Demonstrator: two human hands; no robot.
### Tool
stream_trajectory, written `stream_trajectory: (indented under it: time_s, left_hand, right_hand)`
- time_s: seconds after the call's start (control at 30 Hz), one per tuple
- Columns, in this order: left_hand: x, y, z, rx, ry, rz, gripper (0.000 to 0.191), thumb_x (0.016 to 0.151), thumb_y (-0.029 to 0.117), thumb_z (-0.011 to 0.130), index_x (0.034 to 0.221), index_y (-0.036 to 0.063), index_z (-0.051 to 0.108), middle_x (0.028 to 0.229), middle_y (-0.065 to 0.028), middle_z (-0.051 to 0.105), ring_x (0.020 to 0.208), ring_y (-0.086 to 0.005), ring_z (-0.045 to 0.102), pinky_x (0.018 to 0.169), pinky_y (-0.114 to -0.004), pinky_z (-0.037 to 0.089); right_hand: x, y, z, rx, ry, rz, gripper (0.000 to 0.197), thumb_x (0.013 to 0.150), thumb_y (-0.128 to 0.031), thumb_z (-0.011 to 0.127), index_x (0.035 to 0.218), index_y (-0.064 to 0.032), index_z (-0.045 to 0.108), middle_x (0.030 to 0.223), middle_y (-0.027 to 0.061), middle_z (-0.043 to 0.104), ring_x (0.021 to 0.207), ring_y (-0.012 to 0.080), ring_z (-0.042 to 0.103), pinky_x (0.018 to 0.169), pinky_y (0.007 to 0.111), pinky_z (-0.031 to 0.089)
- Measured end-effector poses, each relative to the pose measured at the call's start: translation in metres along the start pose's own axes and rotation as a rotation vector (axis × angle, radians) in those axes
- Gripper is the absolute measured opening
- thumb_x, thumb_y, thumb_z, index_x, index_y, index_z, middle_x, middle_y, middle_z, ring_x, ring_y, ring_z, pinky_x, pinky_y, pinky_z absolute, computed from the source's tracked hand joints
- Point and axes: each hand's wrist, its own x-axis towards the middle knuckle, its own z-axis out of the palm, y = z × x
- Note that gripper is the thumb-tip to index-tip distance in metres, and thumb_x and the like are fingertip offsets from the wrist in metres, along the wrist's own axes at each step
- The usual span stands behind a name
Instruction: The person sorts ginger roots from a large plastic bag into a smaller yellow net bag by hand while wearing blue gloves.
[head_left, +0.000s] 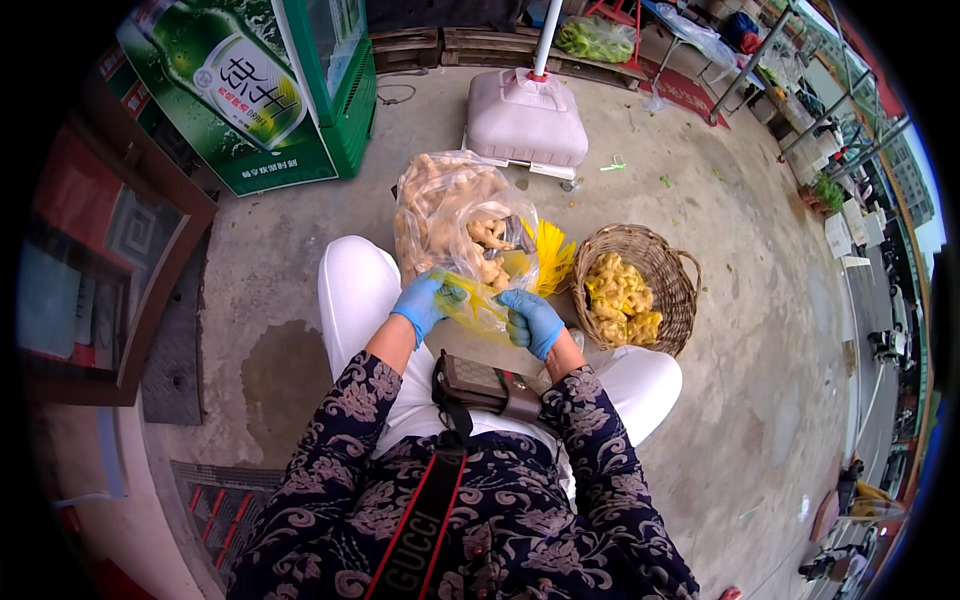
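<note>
Between my knees, my left hand (424, 301) and my right hand (532, 321), both in blue gloves, grip a thin yellow-tinted mesh or plastic bag (480, 306). It is stretched between them, and I cannot tell whether anything is inside. Just beyond stands a large clear plastic bag (427, 202) full of ginger root, its mouth open toward me with loose ginger (489, 234) showing. Yellow netting strips (553, 259) spread out to its right. By my right knee, a round wicker basket (679, 300) holds several pieces of ginger in yellow netting (616, 289).
A pale water-filled umbrella base (525, 120) with a white pole stands ahead. A green drinks fridge (330, 112) is at the left, near a brown-framed door (161, 300). A brown shoulder bag (480, 386) rests on my lap. Wooden pallets (480, 49) line the back.
</note>
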Motion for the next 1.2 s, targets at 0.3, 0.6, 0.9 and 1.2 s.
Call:
stream_trajectory:
  time_s: [0.3, 0.6, 0.9, 1.2]
  left_hand:
    - [-0.003, -0.008, 0.002, 0.207, -0.067, -0.101, 0.023, 0.085, 0.014, 0.040, 0.102, 0.0034, 0.051, 0.085, -0.0090, 0.058, 0.076, -0.0174, 0.057, 0.068, -0.030, 0.047]
    - [0.027, -0.004, -0.061, 0.169, -0.233, -0.026, 0.025, 0.086, 0.020, 0.041, 0.097, 0.0029, 0.055, 0.086, -0.0097, 0.059, 0.075, -0.0198, 0.057, 0.067, -0.029, 0.046]
    - [-0.007, -0.001, -0.017, -0.050, -0.181, -0.130, 0.021, 0.083, 0.019, 0.048, 0.098, 0.0047, 0.054, 0.088, -0.0089, 0.057, 0.075, -0.0177, 0.056, 0.068, -0.027, 0.046]
    - [-0.003, -0.005, -0.021, 0.892, 0.201, 0.512, 0.023, 0.067, 0.009, 0.060, 0.090, 0.0042, 0.058, 0.083, -0.0095, 0.062, 0.074, -0.0164, 0.057, 0.069, -0.029, 0.046]
  right_hand:
    - [0.024, -0.001, -0.016, -1.337, 0.915, -0.626, 0.027, 0.081, -0.024, 0.054, 0.093, -0.0003, 0.058, 0.078, 0.0120, 0.061, 0.079, 0.0287, 0.060, 0.071, 0.033, 0.047]
    - [0.032, 0.016, 0.014, -0.131, 0.406, -0.232, 0.027, 0.083, -0.019, 0.047, 0.103, -0.0017, 0.051, 0.095, 0.0118, 0.058, 0.084, 0.0264, 0.057, 0.074, 0.036, 0.047]
    - [0.020, 0.001, 0.013, -1.676, 0.834, -0.427, 0.024, 0.070, -0.023, 0.061, 0.086, -0.0056, 0.058, 0.080, 0.0200, 0.060, 0.078, 0.0335, 0.058, 0.068, 0.037, 0.046]
    - [0.015, -0.013, 0.008, -1.386, 1.028, -0.778, 0.017, 0.070, -0.021, 0.062, 0.080, -0.0075, 0.057, 0.068, 0.0167, 0.059, 0.064, 0.0317, 0.059, 0.058, 0.035, 0.046]
